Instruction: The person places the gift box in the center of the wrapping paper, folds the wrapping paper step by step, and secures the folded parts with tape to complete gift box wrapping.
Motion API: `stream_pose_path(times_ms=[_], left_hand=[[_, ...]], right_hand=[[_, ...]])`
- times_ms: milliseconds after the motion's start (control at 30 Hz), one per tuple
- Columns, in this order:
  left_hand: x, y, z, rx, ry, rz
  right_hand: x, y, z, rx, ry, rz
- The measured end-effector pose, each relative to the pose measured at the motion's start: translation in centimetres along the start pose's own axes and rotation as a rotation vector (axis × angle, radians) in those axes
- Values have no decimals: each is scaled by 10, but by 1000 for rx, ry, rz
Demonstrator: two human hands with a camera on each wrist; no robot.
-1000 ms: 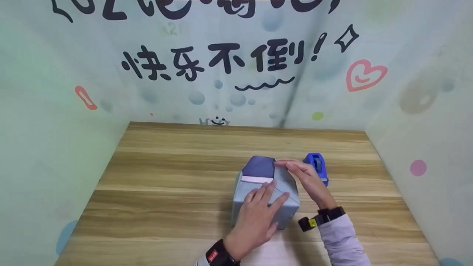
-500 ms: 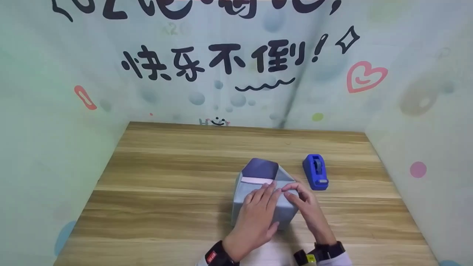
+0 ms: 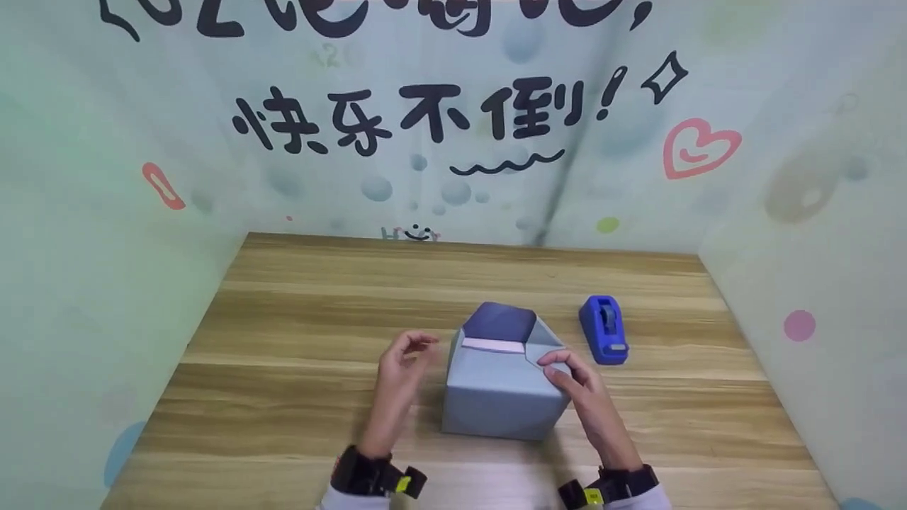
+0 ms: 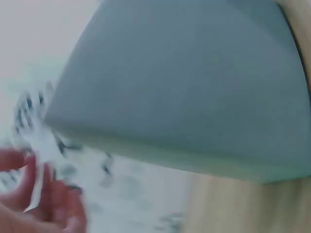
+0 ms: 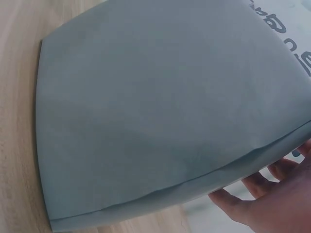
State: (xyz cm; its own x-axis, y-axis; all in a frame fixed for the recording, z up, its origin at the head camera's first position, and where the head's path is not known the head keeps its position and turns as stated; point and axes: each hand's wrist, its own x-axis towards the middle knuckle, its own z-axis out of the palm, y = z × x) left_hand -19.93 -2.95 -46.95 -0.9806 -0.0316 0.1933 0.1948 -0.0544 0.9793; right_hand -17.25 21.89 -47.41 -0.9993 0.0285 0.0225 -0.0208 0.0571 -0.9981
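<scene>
A box wrapped in grey-blue paper [image 3: 489, 411] stands on the table, slightly right of centre. At its far side a dark blue flap [image 3: 499, 322] slants up, and a pale strip [image 3: 494, 346] shows along its foot. My right hand [image 3: 599, 404] holds the wrapping paper [image 3: 544, 352] at the top right edge between thumb and forefinger. In the right wrist view its fingers [image 5: 257, 184] lie along the folded paper edge. Left of the box, apart from it, my left hand [image 3: 397, 389] hovers with loosely bent fingers and nothing in them.
A blue tape dispenser [image 3: 604, 331] stands behind and right of the box. The wooden table [image 3: 305, 319] ends at a printed back curtain [image 3: 340, 191], with pale walls on the left and right.
My left hand has lifted off the box's top and moved left. My right hand came forward from the far right edge to the top right edge, and then stayed there.
</scene>
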Motion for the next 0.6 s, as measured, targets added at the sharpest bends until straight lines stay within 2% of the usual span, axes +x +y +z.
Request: stream_pose_path(times_ms=[33,67,167,267,333,500,600], left_hand=[[5,-6,-2,-57,-37,-84],[8,-11,-3,-106,-79,-141],[11,-22,0,-211,-167,-214],[10,-25,3,-210,-230,-204],[12,-23,1,-144,-306,-184],[26,-16,-7,50,-573,-116],[38,-12,-11,115,-739,-97]], right_hand=[[0,-1,0,2,1,1],[1,-1,1,4,2,0],[1,-1,2,7,3,-1],[2,0,3,7,-2,-10],[2,-1,4,6,-5,-11],[2,-2,2,0,-1,11],[1,-3,0,-8,2,32]])
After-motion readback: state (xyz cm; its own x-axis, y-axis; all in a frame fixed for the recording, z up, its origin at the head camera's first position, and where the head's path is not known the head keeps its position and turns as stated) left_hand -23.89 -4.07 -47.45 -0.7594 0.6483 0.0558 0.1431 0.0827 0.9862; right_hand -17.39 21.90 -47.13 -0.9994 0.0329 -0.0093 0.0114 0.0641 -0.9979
